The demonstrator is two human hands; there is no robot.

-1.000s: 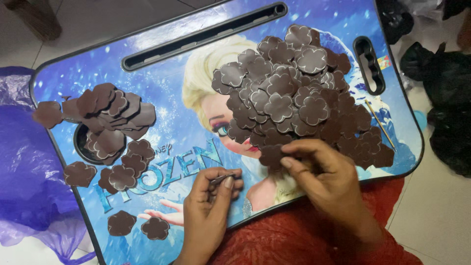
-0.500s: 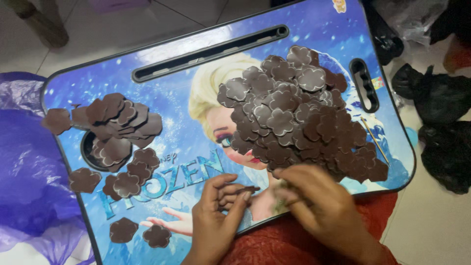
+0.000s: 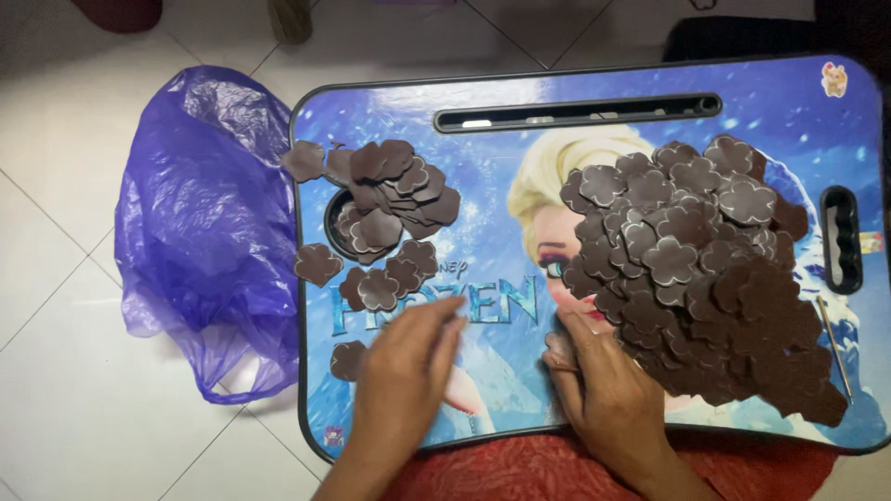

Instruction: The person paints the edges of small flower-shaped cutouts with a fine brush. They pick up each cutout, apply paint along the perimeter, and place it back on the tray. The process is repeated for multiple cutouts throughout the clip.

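White tiled floor [image 3: 83, 408], blue printed lap tray [image 3: 501, 176] on it, red cloth [image 3: 520, 473] at the near edge. Brown flower-shaped cutouts: big heap [image 3: 696, 269] on tray's right half, smaller pile [image 3: 390, 199] upper left over a round cup recess, loose ones below it. Left hand [image 3: 404, 376] flat, fingers extended toward the loose flowers near tray centre-left, blurred; cannot tell if it pinches a piece. Right hand [image 3: 608, 394] palm down at the big heap's lower left edge, fingers curled on a flower, loosely closed. Purple plastic bag [image 3: 200, 232] left of tray, touching its edge. Risk, as I judge it: heap overhangs toward the right and near rims, a sweep could push pieces off; one cutout [image 3: 303, 160] already sits on the left rim. Open room: tray centre, top strip near the slot [image 3: 575, 111].
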